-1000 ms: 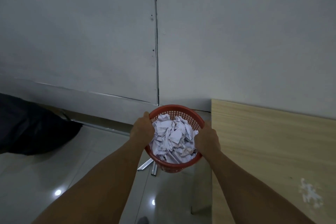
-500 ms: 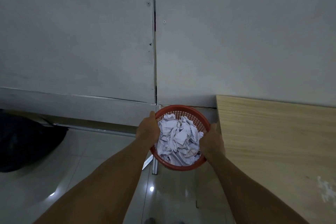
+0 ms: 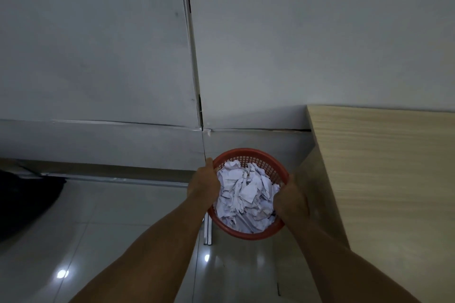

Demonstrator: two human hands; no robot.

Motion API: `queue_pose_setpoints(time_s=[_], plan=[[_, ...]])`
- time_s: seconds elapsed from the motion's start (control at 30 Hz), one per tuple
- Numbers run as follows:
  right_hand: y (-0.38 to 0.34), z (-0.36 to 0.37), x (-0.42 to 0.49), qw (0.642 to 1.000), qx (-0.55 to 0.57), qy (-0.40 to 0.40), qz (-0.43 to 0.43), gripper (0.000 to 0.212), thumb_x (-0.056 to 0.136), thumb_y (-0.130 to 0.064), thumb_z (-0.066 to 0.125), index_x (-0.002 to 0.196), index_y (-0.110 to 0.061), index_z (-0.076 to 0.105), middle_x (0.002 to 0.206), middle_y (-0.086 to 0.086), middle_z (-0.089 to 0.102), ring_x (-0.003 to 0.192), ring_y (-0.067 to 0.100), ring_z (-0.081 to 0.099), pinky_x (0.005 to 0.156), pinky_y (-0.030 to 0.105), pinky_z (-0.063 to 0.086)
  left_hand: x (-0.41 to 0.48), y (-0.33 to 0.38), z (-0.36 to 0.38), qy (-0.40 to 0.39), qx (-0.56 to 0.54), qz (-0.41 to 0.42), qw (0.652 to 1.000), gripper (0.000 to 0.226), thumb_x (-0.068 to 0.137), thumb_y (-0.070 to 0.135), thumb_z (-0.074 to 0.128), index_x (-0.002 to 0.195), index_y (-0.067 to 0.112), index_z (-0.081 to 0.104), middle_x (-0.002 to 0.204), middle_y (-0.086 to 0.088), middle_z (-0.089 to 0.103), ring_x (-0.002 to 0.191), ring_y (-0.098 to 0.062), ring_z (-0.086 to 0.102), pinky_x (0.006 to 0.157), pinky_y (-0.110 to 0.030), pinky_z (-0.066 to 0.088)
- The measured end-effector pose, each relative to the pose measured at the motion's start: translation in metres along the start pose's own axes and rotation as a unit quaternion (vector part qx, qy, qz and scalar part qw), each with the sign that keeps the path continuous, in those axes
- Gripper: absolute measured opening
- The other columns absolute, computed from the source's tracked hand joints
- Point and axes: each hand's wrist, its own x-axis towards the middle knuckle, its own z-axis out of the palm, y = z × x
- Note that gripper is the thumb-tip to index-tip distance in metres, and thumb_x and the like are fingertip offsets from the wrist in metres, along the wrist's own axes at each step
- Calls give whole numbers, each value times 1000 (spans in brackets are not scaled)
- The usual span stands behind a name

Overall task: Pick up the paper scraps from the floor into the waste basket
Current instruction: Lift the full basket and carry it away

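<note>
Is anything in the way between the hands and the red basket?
Nothing visible is. The left hand and right hand grip the red waste basket by its rim on opposite sides, with the paper scraps piled inside.

The basket [image 3: 248,158] at 6 o'clock is seen to be of red plastic, moulded as an open lattice under a smooth rim. It is filled with scraps [image 3: 246,194] of white paper, matt and creased. The floor [image 3: 98,229], from 6 to 9 o'clock, is laid in pale tiles, smooth and glossy, and lamp glints are mirrored in it. The wall [image 3: 98,56] at 12 o'clock is made of grey panels, matt and lightly scuffed. A pale, matt wood grain is shown by the table [image 3: 381,179] at 3 o'clock. A dull metal strip [image 3: 110,179] is fixed along the wall's foot, and a dark heap [image 3: 24,204], matt and seemingly cloth, is seen at 9 o'clock
</note>
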Motion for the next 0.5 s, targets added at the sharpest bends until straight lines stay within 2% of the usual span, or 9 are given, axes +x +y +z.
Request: queue_pose_setpoints(time_s=[0.07,0.1,0.23,0.4,0.5], plan=[[18,28,15,1000,-8,25,-15,31,91,-9,57,121,-4,48,119,19,61,105,36,60,88,36,44,15,-15,27,-18,7,-1,1000,31,98,27,44,124,12,42,110,-17,62,96,-31,63,79,-40,52],[27,45,22,1000,-7,29,-6,30,91,-9,57,119,-5,48,120,19,61,107,37,60,86,35,45,24,-25,44,-24,9,-4,1000,31,98,28,44,124,13,41,111,-17,61,96,-32,62,80,-41,52],[53,97,46,999,-16,22,38,36,88,-9,55,122,-12,42,114,17,63,100,39,62,75,40,50,50,-55,98,-31,7,-12,999,25,100,25,40,122,13,42,114,-17,60,100,-32,61,81,-40,49],[83,164,81,998,-24,26,42,36,87,-10,55,120,-12,42,112,20,63,98,40,62,76,40,52,86,-94,158,-24,5,-5,1000,31,100,23,39,128,11,42,116,-17,62,105,-32,60,84,-40,48],[99,197,101,998,-33,48,28,38,85,-10,59,120,-8,43,114,23,61,101,41,60,83,43,51,106,-112,190,-24,6,-2,1000,32,100,20,40,130,10,41,117,-19,60,106,-33,59,84,-39,46]])
